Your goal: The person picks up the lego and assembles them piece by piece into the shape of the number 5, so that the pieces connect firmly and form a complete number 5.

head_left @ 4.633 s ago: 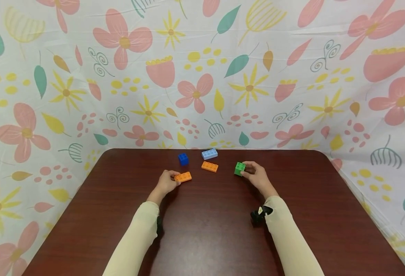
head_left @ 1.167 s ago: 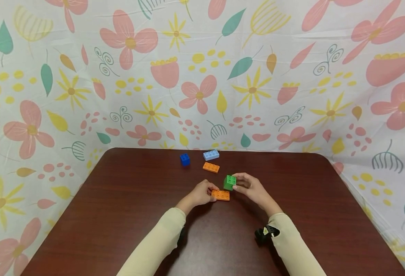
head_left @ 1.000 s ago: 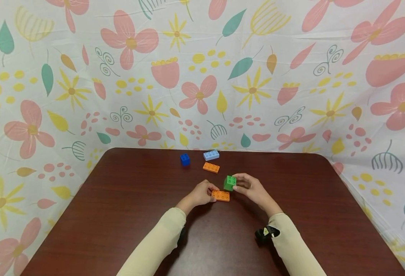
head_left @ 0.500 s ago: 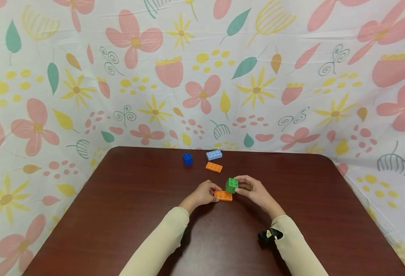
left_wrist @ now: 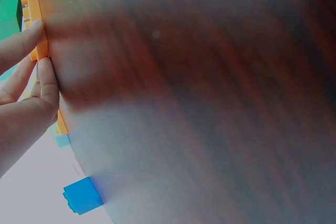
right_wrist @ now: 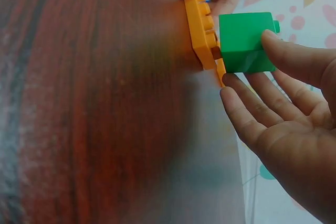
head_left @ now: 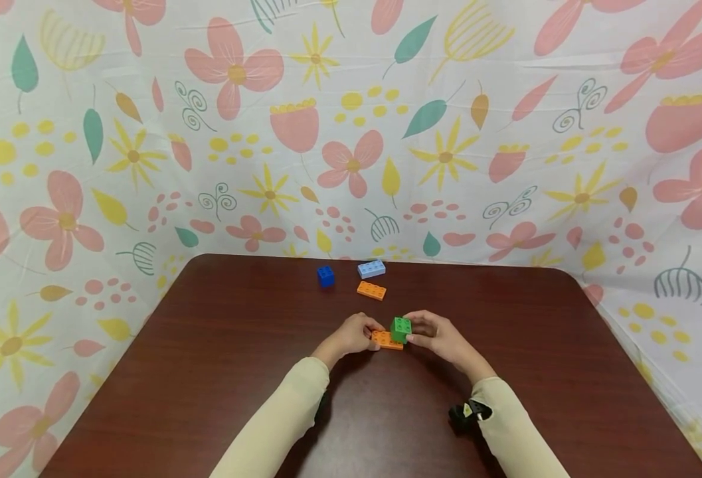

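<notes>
My left hand [head_left: 353, 334] pinches the left end of a flat orange building brick [head_left: 383, 340] that lies on the table, its studs facing up. My right hand [head_left: 445, 338] holds a green two-by-two brick [head_left: 401, 328] between thumb and fingers, over the right end of the orange one. In the right wrist view the green brick [right_wrist: 245, 43] sits right at the orange brick's studs [right_wrist: 210, 38], near its end. The left wrist view shows the left thumb and fingers [left_wrist: 48, 82] on the orange brick's edge [left_wrist: 38, 19].
Behind the hands lie a second flat orange brick [head_left: 371, 290], a light blue brick [head_left: 371, 268] and a dark blue brick [head_left: 325, 276]. The brown table [head_left: 237, 345] meets a flower-patterned cloth [head_left: 351, 133] at its back edge.
Both hands have brought the orange and green bricks together near the table's middle from apart. Within the last second the right hand has lowered the green brick onto the orange one's right end.
</notes>
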Available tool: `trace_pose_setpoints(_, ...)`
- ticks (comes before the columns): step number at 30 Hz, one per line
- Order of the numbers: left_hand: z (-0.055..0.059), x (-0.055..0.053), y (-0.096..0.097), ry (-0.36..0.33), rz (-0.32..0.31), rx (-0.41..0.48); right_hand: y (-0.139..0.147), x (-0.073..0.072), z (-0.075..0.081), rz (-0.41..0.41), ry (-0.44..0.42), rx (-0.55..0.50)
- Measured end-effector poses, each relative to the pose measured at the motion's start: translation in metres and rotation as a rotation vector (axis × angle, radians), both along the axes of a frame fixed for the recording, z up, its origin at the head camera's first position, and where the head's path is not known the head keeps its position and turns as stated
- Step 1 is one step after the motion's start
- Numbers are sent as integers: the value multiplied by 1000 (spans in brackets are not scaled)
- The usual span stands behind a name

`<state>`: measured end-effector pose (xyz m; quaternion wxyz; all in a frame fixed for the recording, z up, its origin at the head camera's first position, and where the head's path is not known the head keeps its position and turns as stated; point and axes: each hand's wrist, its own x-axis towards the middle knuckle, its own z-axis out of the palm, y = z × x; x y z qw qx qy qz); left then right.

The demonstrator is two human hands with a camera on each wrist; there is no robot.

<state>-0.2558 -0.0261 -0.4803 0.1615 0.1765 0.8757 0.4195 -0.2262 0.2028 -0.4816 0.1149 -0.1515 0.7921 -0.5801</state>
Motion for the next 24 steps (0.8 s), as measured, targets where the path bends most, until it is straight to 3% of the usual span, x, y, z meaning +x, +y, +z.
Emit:
trace_pose_setpoints(8,-4,0,0,-1,0,5,-3,5,-1,20,-16,5)
trace_pose_setpoints(14,-7,-2,0,-15,12,10,-4,7,4,3,-7,64)
trace_pose_setpoints(24,-9,-4,-1,-49,44,24,-13,15,27,-9,6,91)
